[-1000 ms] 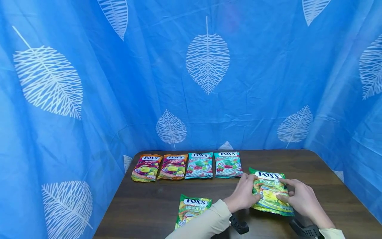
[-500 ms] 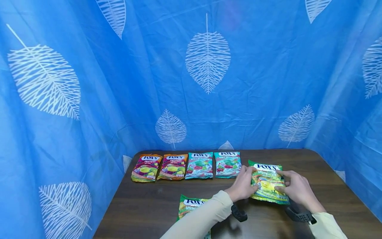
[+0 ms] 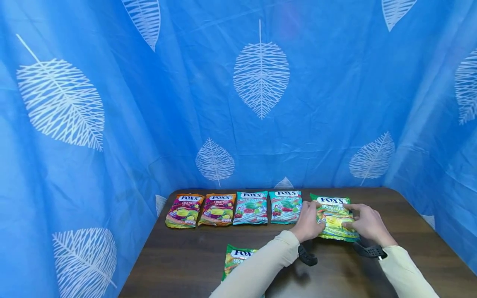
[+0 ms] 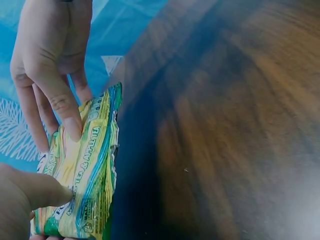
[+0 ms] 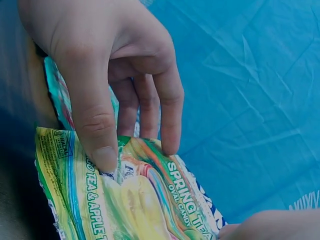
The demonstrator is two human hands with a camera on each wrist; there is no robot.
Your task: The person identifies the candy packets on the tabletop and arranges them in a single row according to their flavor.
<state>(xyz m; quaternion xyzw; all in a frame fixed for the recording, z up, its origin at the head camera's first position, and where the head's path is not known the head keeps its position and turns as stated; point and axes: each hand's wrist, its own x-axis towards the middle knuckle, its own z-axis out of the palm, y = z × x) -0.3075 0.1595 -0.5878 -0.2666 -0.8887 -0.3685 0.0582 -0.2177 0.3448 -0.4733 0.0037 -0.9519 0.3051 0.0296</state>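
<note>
A green-and-yellow Spring Tea candy bag [image 3: 333, 223] is between my two hands, right of the row of bags. My left hand [image 3: 308, 221] pinches its left side, thumb on the front; in the right wrist view this left hand [image 5: 107, 75] shows thumb and fingers on the bag's edge. On the right side my right hand [image 3: 367, 222] pinches it likewise, and the left wrist view shows that right hand [image 4: 52, 65] at the top. The bag's face tilts upward. Whether its lower edge touches the table is unclear. Another Spring Tea bag [image 3: 235, 260] lies nearer, partly hidden by my left sleeve.
On the dark wooden table [image 3: 179, 256], two Fruits bags, a left one [image 3: 185, 211] and a right one [image 3: 217, 210], lie in a back row with two Mint Blossom bags, a left one [image 3: 250, 208] and a right one [image 3: 285, 207]. A blue leaf-print curtain [image 3: 316, 103] surrounds the table.
Both hands have carried the Spring Tea bag away from me, toward the back of the table, until it is roughly level with the row. The left sleeve covers more of the nearer bag.
</note>
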